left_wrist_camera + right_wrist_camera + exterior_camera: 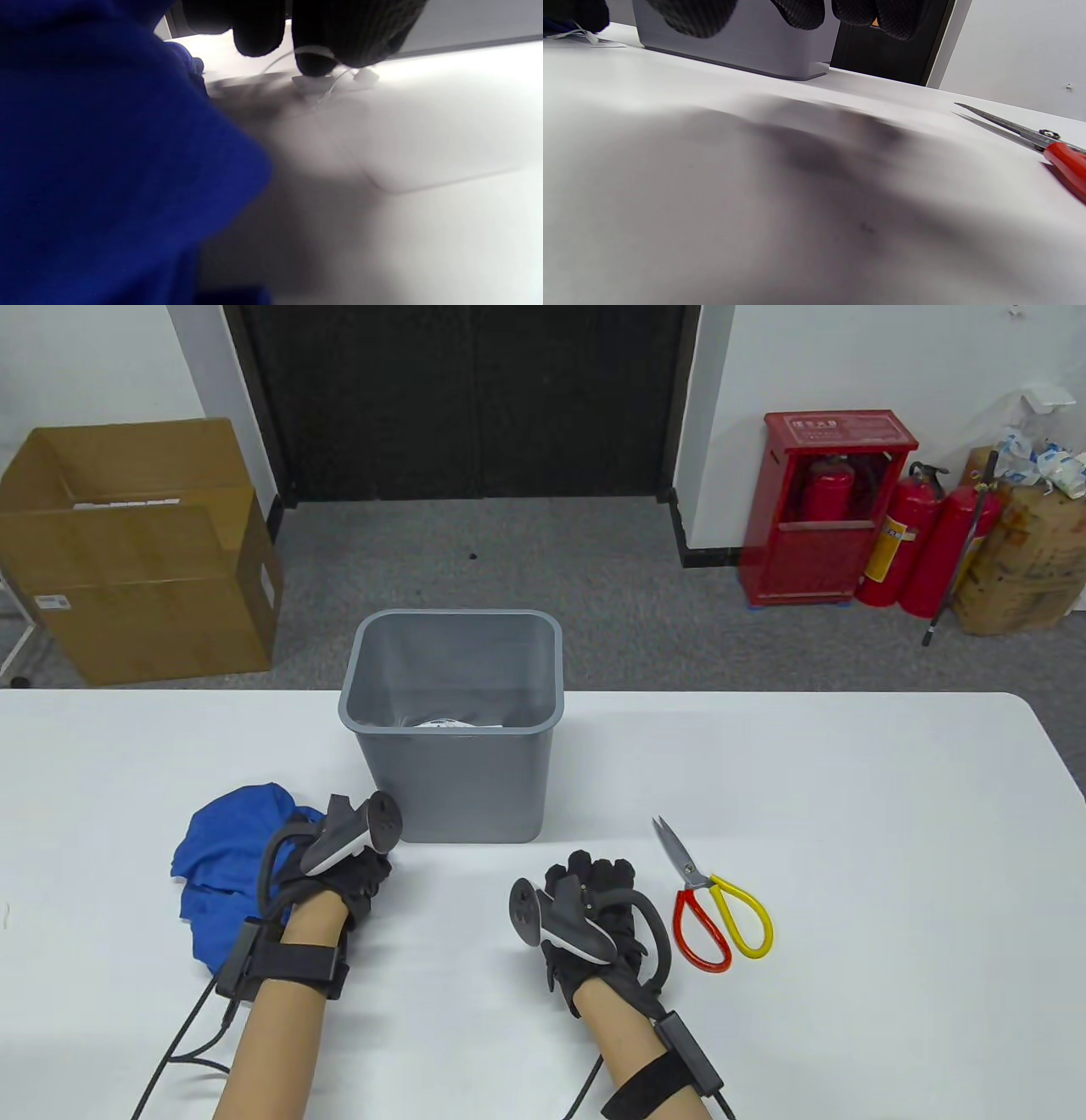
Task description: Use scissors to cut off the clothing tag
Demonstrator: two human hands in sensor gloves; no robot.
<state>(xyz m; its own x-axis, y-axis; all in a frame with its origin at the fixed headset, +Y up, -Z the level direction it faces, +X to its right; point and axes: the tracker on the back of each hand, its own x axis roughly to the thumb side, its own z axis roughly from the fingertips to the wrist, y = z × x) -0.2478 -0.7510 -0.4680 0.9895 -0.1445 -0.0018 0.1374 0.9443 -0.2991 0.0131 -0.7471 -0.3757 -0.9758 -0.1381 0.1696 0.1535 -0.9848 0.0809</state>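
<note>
A blue garment (216,869) lies bunched on the white table at the left and fills the left of the left wrist view (106,169). My left hand (361,869) is at its right edge. Its fingertips (314,63) pinch the thin plastic string of a small white clothing tag (339,82) that lies flat on the table. The tag also shows in the right wrist view (589,40). The scissors (713,899), with one red and one yellow handle, lie shut on the table. My right hand (594,891) rests empty on the table just left of them, fingers spread.
A grey bin (454,729) stands upright on the table behind both hands, close to my left hand, with some white scraps inside. It shows in the right wrist view (734,46). The table's far edge runs behind the bin.
</note>
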